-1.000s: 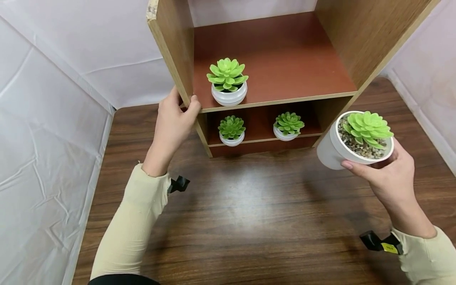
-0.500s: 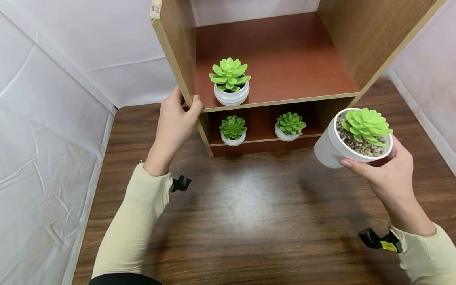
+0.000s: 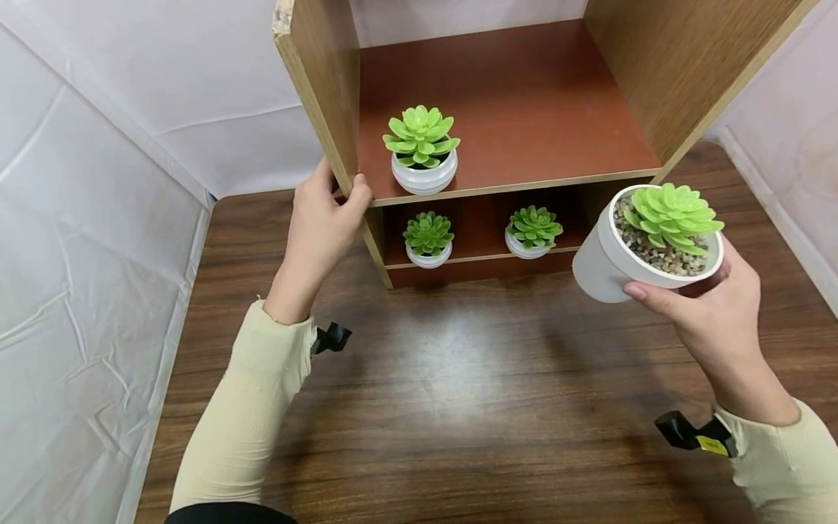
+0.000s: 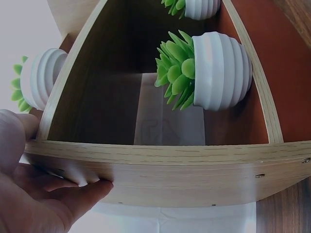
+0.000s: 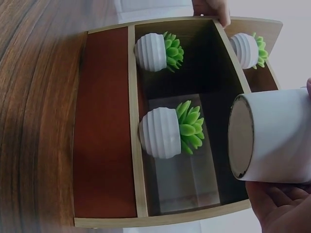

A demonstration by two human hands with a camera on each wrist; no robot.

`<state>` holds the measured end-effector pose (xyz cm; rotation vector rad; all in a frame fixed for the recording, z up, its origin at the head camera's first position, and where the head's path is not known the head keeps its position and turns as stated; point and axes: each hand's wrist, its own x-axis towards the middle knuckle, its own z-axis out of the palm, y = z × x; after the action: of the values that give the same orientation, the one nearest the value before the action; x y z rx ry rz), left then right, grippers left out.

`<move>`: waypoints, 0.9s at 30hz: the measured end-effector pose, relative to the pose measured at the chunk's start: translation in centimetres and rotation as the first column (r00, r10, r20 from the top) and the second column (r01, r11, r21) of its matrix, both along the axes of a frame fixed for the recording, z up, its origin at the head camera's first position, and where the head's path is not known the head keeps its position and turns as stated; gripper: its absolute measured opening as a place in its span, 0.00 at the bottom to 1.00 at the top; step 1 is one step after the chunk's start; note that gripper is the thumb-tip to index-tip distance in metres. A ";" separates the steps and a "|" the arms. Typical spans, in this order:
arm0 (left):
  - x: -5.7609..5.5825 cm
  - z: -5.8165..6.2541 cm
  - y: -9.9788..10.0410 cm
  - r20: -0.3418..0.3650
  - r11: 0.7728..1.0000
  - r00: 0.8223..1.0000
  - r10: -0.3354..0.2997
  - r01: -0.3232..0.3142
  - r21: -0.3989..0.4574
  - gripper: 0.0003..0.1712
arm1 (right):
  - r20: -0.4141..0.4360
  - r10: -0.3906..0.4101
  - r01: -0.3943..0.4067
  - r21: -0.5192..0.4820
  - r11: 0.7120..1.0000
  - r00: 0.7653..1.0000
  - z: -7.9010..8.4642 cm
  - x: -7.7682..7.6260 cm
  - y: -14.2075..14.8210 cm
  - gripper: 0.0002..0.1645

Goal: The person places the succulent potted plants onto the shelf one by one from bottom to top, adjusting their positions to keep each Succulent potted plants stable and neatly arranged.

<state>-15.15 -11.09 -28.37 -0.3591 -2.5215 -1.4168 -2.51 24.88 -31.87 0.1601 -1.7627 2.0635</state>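
In the head view my left hand (image 3: 322,229) grips the left side panel (image 3: 321,109) of a small wooden shelf unit, thumb on the front edge. The left wrist view shows that hand's fingers (image 4: 90,194) against the panel's outer face. Off to the right, my right hand (image 3: 727,313) holds a white plant pot (image 3: 599,258) in the air, tilted. Gravel and a green artificial succulent (image 3: 674,215) fill it. Thumb and fingers lie around the pot; some fingers are hidden behind it. The right wrist view shows the pot's base (image 5: 241,138).
A small potted succulent (image 3: 424,171) stands at the left of the upper shelf board (image 3: 524,109). Two more, a left plant (image 3: 428,255) and a right plant (image 3: 530,251), stand on the lower shelf. Brown wood-grain floor (image 3: 452,422) lies in front; white sheeting (image 3: 85,255) lines the sides.
My right hand has raised the pot slightly and shifted it a little toward the shelf unit. My left hand keeps its grip on the panel.
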 end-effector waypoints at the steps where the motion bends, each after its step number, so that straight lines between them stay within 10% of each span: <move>1: 0.0 0.0 0.0 0.000 1.000 1.000 0.000 0.000 0.001 0.16 | -0.004 -0.006 0.006 0.007 1.000 1.000 0.1 0.0 -0.1 0.47; 27: 0.0 0.1 0.0 0.002 1.000 1.000 -0.005 0.005 0.010 0.15 | -0.072 0.009 -0.012 -0.038 0.999 0.997 2.2 -1.0 -1.8 0.47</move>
<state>-15.20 -11.11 -28.32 -0.3624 -2.5162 -1.4317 -3.48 23.12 -29.69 0.2299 -1.6828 2.0711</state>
